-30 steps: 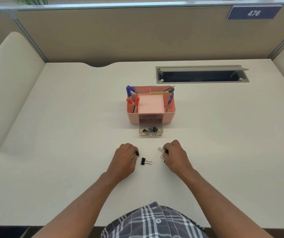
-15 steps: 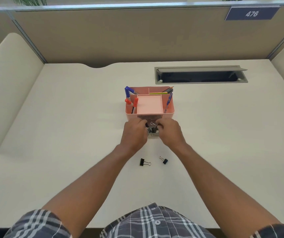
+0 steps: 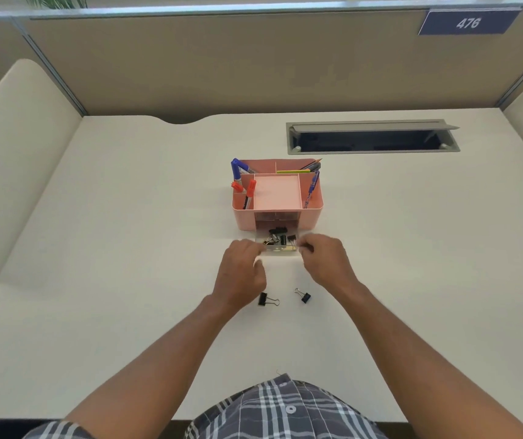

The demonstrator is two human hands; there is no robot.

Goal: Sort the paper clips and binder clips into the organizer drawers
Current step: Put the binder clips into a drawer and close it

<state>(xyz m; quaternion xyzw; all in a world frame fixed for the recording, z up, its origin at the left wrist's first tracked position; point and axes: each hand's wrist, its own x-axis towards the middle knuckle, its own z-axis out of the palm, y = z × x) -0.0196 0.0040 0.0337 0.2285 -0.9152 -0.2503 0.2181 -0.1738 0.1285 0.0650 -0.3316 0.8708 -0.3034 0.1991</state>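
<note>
A pink desk organizer (image 3: pixel 311 213) stands mid-desk. Its clear bottom drawer (image 3: pixel 278 249) is pulled out toward me and holds several black binder clips (image 3: pixel 277 238). My left hand (image 3: pixel 240 272) hovers at the drawer's front left corner and my right hand (image 3: pixel 326 261) at its front right corner. Both have loosely curled fingers with nothing visible in them. Two black binder clips lie loose on the desk nearer to me. One binder clip (image 3: pixel 264 299) is beside my left wrist, the other binder clip (image 3: pixel 305 296) just right of it. No paper clips show.
Blue and red markers (image 3: pixel 243 185), a pencil and pens stand in the organizer's top compartments. A grey cable hatch (image 3: pixel 372 136) is set into the desk at the back right. Beige partition walls close the back and sides. A navy sign reads 476.
Both hands picked up binder clips, carried them over the drawer, and have now drawn back a little to its front corners. More clips lie in the drawer. The two loose clips stayed put.
</note>
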